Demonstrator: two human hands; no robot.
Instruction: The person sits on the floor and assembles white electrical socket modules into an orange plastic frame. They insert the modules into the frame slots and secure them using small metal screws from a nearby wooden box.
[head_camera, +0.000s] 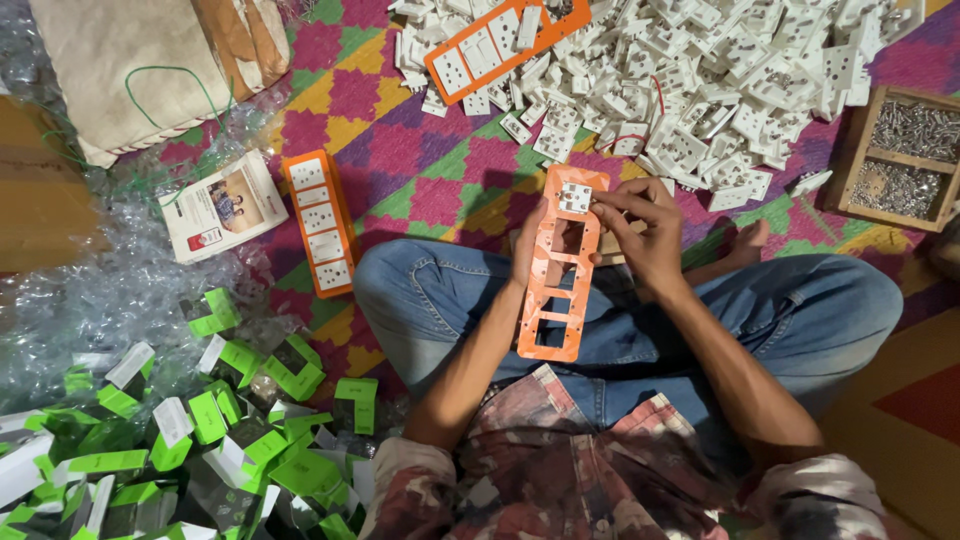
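Beside green-white boxes (200, 440), hands (640, 235) hold orange frame (558, 270).

The socket frame (558, 270) is bright orange, and the socket module (574, 197) set in its top opening is white with dark pin holes. The finished socket strip (320, 222) is orange with white faces. The pile of loose sockets (700, 80) is white. The woven mat (420, 170) shows a zigzag of magenta, green and yellow. The jeans (420, 300) are faded blue, the shirt (560, 470) mottled maroon and grey. The cardboard sleeves (230, 420) are lime green and white.
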